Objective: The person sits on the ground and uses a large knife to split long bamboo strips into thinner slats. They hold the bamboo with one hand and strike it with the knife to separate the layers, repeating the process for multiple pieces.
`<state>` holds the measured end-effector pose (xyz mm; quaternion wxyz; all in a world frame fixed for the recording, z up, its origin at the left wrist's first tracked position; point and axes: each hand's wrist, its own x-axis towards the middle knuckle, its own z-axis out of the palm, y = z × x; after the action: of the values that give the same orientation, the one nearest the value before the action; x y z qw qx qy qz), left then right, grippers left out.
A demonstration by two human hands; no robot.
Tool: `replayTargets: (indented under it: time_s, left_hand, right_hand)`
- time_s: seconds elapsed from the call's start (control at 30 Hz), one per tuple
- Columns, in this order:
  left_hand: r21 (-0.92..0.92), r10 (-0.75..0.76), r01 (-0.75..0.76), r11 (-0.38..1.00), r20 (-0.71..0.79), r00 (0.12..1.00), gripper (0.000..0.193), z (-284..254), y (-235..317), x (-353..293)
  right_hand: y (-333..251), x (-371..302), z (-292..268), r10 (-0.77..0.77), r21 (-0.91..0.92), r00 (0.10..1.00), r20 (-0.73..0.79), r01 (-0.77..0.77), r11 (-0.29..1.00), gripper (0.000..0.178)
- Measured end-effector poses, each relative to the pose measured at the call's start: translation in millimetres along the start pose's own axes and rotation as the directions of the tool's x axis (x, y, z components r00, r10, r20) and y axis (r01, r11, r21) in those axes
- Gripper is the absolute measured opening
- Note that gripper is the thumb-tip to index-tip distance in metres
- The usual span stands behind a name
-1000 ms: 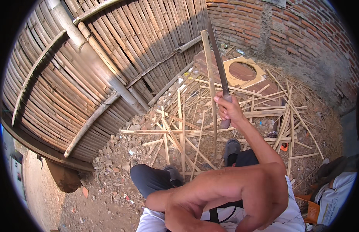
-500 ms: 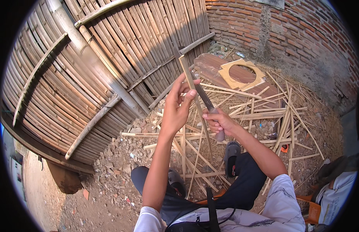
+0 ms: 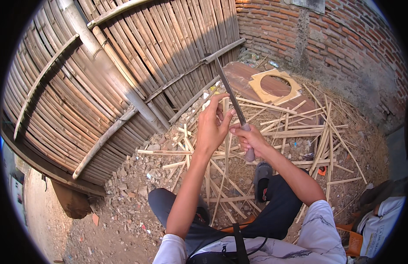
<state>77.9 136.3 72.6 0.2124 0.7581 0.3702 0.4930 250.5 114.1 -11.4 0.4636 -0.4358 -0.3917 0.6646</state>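
Note:
My right hand (image 3: 252, 140) grips the greyish handle (image 3: 249, 155) of a long, narrow knife. Its dark blade (image 3: 232, 94) points up and away, slanting left toward the bamboo wall. Left of the blade, my left hand (image 3: 213, 127) has its thumb and fingers curled about the upper part of a pale bamboo strip (image 3: 227, 152). The strip hangs nearly upright, its top end level with my index finger. Its lower end is hard to pick out among the pieces on the ground.
Many split bamboo strips (image 3: 300, 132) lie crisscrossed ahead of my feet. Beyond them, a yellowish board with a round hole (image 3: 254, 83) rests on a brown panel (image 3: 239, 75). A bamboo wall (image 3: 138, 66) rises at left, a brick wall (image 3: 274, 35) behind. A white sack (image 3: 380, 229) lies at right.
My left hand has come down and slightly right, and the strip sits lower and more upright, its top now near the fingers. The knife stays in my right hand, almost unmoved.

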Motion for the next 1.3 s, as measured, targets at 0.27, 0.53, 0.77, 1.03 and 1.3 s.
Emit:
replayTargets:
  time_s: [0.27, 0.53, 0.77, 1.03, 1.3]
  left_hand:
    - [-0.387, -0.009, -0.004, 0.922, -0.033, 0.999, 0.018, 20.1, -2.9, 9.6]
    - [-0.618, -0.068, 0.113, 0.778, 0.097, 0.993, 0.028, 9.7, -4.5, 18.1]
    - [-0.588, -0.089, 0.052, 0.807, -0.034, 0.995, 0.027, 26.8, -0.9, 8.3]
    - [-0.669, -0.122, 0.063, 0.741, -0.043, 0.992, 0.028, 20.1, -16.2, 6.4]
    - [-0.743, -0.236, 0.144, 0.654, -0.020, 0.971, 0.040, -3.1, -15.8, 0.3]
  right_hand:
    - [3.0, -1.7, -4.0, -0.033, -0.032, 0.999, -0.035, 0.032, 0.999, 0.033]
    - [57.0, -62.6, 37.0, 0.093, 0.268, 0.986, -0.137, -0.054, 0.962, 0.060]
    - [129.2, -70.9, 64.3, 0.207, 0.343, 0.972, -0.107, -0.160, 0.926, 0.065]
    - [93.8, -55.0, 87.5, 0.101, 0.402, 0.994, -0.043, -0.075, 0.913, 0.062]
    - [108.0, -47.0, 93.9, 0.180, 0.350, 0.983, -0.034, -0.157, 0.924, 0.063]
